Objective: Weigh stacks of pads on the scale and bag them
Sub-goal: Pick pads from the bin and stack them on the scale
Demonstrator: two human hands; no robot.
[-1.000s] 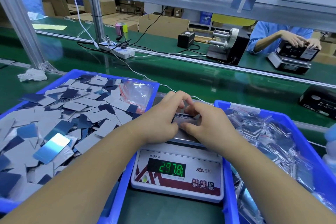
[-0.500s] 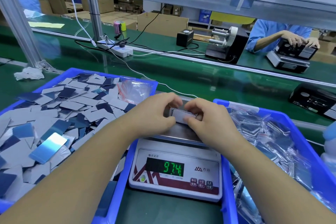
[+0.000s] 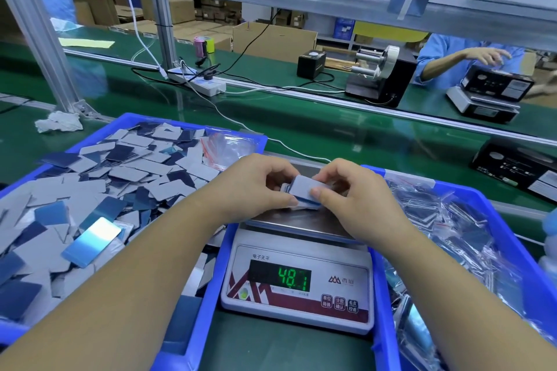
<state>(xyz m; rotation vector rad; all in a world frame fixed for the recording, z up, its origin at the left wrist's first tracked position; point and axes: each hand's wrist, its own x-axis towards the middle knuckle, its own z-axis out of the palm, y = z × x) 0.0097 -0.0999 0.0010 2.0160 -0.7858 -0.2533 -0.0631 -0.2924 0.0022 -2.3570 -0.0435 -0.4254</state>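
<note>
Head view, one station on a green tabletop (image 3: 346, 135).

Item 1, stack of pads (image 3: 303, 194): a small squared pile, grey face uppermost with blue edges showing, held over the platform of the scale (image 3: 297, 277). Whether its underside still rests on the platform is hidden by the fingers.

Item 2, left hand (image 3: 256, 187): grip closed on the left end of the stack, thumb on the near edge, fingers curled over the far side.

Item 3, right hand (image 3: 354, 194): grip closed on the right end likewise, thumb tip pressed on the near corner.

Item 4, scale display (image 3: 280, 275): green digits, apparently 48.1; the last digits are partly blurred.

Item 5, left blue bin (image 3: 193, 307): a large loose heap of unweighed pads (image 3: 129, 172), grey and blue, with a few empty zip bags (image 3: 224, 147) at its far right corner.

Item 6, right blue bin (image 3: 494, 208): many filled bags (image 3: 446, 220), lying jumbled.

Status, as judged: this stack is in the weighing step and not yet bagged. A good number of bags are finished, but the loose heap at left is far from used up, so most of the job appears to remain. Next for this stack would be a bag from the left bin's corner, then the right bin.
</note>
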